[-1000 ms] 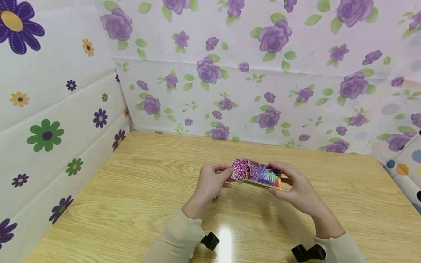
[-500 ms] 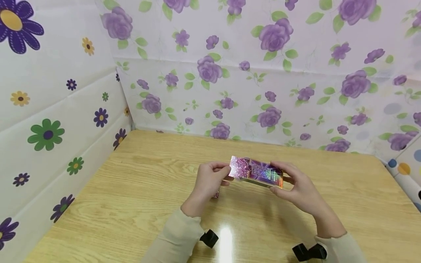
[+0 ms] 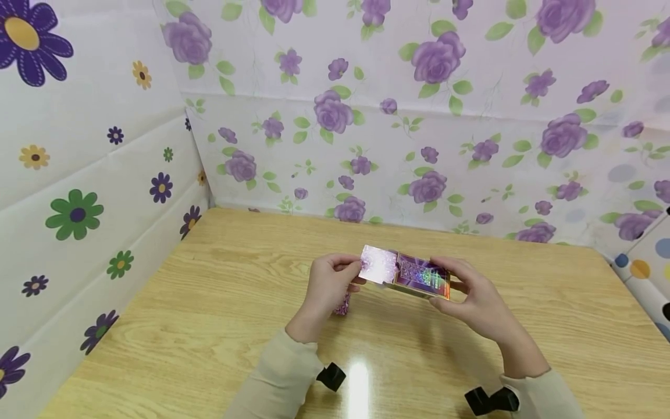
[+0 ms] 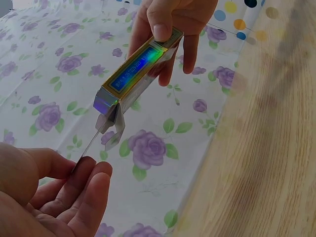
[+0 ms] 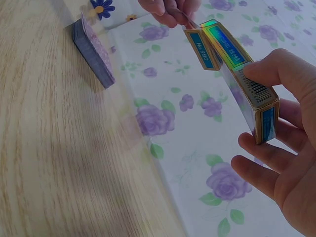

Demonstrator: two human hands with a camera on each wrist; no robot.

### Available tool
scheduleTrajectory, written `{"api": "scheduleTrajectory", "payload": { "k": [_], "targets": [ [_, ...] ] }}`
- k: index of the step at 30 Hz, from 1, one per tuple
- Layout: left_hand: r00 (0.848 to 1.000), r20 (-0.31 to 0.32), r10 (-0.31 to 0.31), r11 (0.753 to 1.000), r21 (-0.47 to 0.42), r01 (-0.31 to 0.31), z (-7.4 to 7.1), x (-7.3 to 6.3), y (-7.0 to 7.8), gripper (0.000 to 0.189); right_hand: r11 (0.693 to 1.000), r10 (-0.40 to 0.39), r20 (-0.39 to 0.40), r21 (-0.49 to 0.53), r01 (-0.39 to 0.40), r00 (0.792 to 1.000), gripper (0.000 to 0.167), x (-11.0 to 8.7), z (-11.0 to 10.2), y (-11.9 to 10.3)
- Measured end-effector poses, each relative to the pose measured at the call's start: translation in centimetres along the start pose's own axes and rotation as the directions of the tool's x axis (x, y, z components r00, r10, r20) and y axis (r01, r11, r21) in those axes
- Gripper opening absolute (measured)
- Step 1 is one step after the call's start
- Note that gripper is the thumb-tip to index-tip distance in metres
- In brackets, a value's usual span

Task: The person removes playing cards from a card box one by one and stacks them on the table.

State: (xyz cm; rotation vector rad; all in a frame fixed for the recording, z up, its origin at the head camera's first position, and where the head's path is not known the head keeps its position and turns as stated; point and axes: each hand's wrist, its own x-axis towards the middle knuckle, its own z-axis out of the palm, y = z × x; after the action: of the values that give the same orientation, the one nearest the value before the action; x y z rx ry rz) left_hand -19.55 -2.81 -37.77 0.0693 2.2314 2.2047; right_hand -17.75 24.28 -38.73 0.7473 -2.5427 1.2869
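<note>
My right hand (image 3: 471,297) holds a shiny purple and gold playing card box (image 3: 421,276) above the table, thumb on one narrow side and fingers on the other. Its end flap (image 5: 201,49) hangs open toward my left hand (image 3: 330,285). Between thumb and fingers, the left hand pinches a playing card (image 3: 378,265) that sticks partly out of the box's open end, its pink patterned back washed out by glare. Edge-on, the card (image 4: 89,145) shows as a thin line in the left wrist view. A deck of cards (image 5: 94,52) lies on the table, partly behind the left hand in the head view.
The wooden table (image 3: 235,262) meets a floral sheet (image 3: 293,151) along its far edge. Another flower-printed sheet (image 3: 110,192) lines the left side. Black straps (image 3: 332,377) are on both wrists.
The left hand has drawn the card a little further left out of the box. More of the deck on the table now shows beside that hand. The right hand and box barely moved.
</note>
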Motion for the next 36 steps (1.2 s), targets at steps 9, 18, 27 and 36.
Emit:
{"api": "scheduleTrajectory", "payload": {
  "k": [9, 18, 27, 36],
  "targets": [
    [0.998, -0.054, -0.023, 1.000, -0.017, 0.022, -0.1, 0.1, -0.1, 0.016, 1.000, 0.001, 0.005, 0.001, -0.001, 1.000, 0.065, -0.3, 0.1, 0.3],
    [0.991, -0.133, -0.002, 1.000, -0.013, 0.000, -0.5, 0.6, -0.2, 0.015, 1.000, -0.008, -0.007, -0.001, 0.008, 1.000, 0.065, -0.2, 0.3, 0.4],
    [0.986, -0.165, 0.004, 1.000, -0.009, -0.005, -0.9, 0.6, 0.2, 0.015, 1.000, -0.007, -0.003, -0.016, 0.007, 1.000, 0.064, 0.0, 0.1, 0.3],
    [0.980, -0.199, 0.006, 1.000, -0.010, -0.008, -1.2, 0.7, 0.3, 0.015, 1.000, 0.011, 0.002, -0.025, -0.011, 1.000, 0.065, 0.0, 0.2, 0.3]
  ]
}}
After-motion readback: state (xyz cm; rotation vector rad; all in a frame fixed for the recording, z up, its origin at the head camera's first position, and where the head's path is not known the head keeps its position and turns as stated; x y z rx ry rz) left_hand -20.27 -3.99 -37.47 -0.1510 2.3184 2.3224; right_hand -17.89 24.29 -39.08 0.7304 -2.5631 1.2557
